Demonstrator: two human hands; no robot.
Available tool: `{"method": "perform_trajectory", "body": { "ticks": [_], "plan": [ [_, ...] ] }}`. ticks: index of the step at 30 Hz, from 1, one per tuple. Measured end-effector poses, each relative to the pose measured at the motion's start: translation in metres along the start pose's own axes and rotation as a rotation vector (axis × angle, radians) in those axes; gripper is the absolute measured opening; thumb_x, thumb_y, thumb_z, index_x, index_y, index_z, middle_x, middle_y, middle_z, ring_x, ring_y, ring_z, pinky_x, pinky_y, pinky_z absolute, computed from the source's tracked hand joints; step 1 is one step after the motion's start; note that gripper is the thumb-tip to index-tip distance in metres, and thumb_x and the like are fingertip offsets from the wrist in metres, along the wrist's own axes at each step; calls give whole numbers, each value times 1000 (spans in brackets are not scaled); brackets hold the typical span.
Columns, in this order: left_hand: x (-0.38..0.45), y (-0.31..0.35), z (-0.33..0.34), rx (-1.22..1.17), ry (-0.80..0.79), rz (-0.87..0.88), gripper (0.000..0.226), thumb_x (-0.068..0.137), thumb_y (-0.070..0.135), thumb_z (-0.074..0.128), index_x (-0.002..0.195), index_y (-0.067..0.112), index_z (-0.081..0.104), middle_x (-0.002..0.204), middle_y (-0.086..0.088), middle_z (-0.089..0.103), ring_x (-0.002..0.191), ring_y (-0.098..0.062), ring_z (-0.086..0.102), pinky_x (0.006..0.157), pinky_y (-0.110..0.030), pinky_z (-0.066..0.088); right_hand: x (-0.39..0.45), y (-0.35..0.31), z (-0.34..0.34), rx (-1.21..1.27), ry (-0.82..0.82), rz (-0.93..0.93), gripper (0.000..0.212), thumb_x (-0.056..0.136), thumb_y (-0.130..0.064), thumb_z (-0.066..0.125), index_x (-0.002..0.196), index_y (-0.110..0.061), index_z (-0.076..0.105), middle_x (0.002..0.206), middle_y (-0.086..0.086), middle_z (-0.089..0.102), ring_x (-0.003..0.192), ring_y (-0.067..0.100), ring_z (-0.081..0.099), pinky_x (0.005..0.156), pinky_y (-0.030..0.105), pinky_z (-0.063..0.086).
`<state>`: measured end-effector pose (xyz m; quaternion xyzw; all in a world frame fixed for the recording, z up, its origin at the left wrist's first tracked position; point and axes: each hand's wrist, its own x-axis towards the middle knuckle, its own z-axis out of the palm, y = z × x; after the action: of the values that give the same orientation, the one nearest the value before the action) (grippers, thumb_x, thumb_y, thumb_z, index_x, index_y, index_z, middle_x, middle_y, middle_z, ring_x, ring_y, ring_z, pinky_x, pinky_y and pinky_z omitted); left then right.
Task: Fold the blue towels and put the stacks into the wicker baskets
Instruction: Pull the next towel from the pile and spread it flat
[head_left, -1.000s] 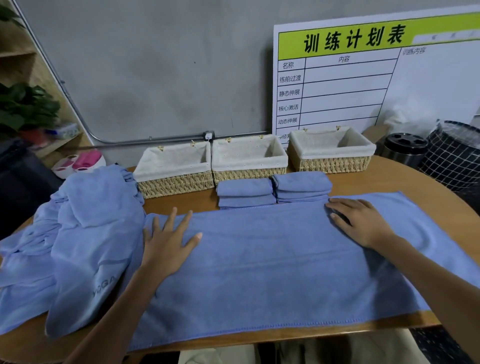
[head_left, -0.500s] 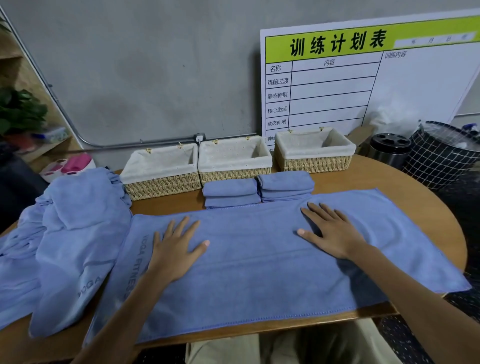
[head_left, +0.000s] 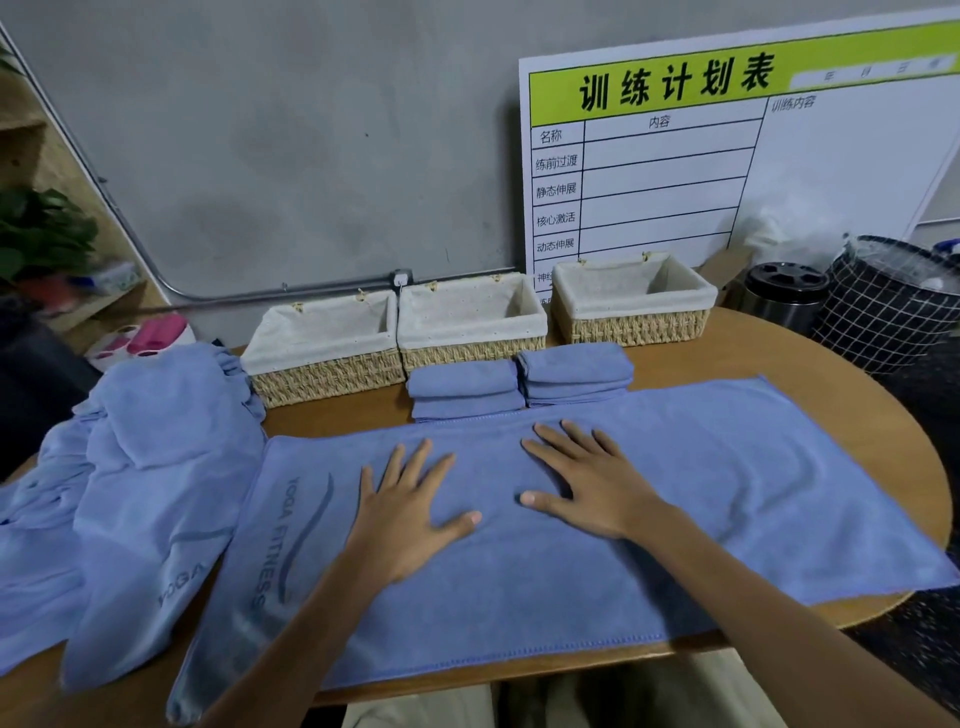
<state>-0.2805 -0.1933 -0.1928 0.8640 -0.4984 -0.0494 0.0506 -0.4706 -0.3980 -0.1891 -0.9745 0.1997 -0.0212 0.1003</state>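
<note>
Towel spread across table, baskets behind

The spread towel (head_left: 649, 519) lies on the table (head_left: 857, 415) under both hands; two folded stacks (head_left: 519, 387) sit behind it, three wicker baskets (head_left: 470, 332) behind those, the unfolded pile (head_left: 135, 493) left.

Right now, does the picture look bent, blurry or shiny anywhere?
Head view: the wide lens bows the table edge and tilts the board; soft light, faint shadows under both hands; the plant at left is blurred; slight sheen on the board.
</note>
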Motion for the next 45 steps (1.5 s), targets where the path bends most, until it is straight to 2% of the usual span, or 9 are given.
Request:
{"method": "perform_trajectory", "body": {
  "ticks": [5,10,13,18,25,29,39,42,45],
  "plan": [
    [-1,3,-2,7,-9,-9,121,53,105,-4,157,45,10,168,11,-8,154,-21,-11,120,-59,-2,-2,-2,-5,-13,-24,3,97,76,-92,17,157,-40,8,166,-14,-4,153,15,-9,124,44,-2],
    [11,13,-6,-9,334,36,95,76,93,20,144,33,50,150,6,45,140,-20,40,112,-48,31,-4,-3,-4,-19,225,-20,90,78,-92,15,143,-37,46,152,-14,42,140,16,36,113,39,25],
    [20,30,-3,-16,203,46,97,75,91,20,154,36,33,163,9,25,151,-19,20,120,-50,18,2,-4,-2,65,355,-3,91,80,-90,10,136,-34,54,144,-13,51,133,16,46,108,42,32],
    [23,33,-1,-40,-32,-5,111,62,97,4,159,42,6,166,15,-12,154,-18,-16,122,-56,-6,9,1,-2,-16,36,24,87,81,-84,8,156,-41,18,166,-13,9,153,17,5,122,44,7],
    [21,36,-8,24,-75,-26,112,61,98,5,158,42,6,167,11,-11,154,-22,-13,120,-62,-2,-6,16,-8,-9,143,62,93,77,-86,-2,152,-41,30,163,-15,20,151,15,13,121,43,11],
    [24,57,-16,38,-23,2,103,71,94,16,158,39,14,168,7,-1,155,-23,-5,121,-60,2,-29,46,-12,-26,19,143,77,86,-77,9,156,-44,15,166,-16,4,153,17,0,121,47,4],
    [27,79,-4,-35,-92,67,107,63,95,6,158,45,5,166,14,-14,153,-17,-16,122,-58,-5,-48,68,-19,-1,47,182,98,71,-88,-10,156,-45,15,166,-15,5,153,15,0,122,46,4],
    [29,85,-10,0,-114,43,97,76,90,19,158,40,10,168,11,-9,155,-20,-11,121,-60,1,-68,98,-22,-2,72,262,110,62,-93,-18,155,-45,15,165,-17,6,153,15,1,121,47,6],
    [42,126,-12,-4,49,127,76,93,74,31,157,33,22,168,9,5,155,-18,3,121,-57,11,-71,108,-25,29,65,282,100,72,-91,-5,155,-43,20,165,-15,9,153,18,4,120,50,8]
  ]
}}
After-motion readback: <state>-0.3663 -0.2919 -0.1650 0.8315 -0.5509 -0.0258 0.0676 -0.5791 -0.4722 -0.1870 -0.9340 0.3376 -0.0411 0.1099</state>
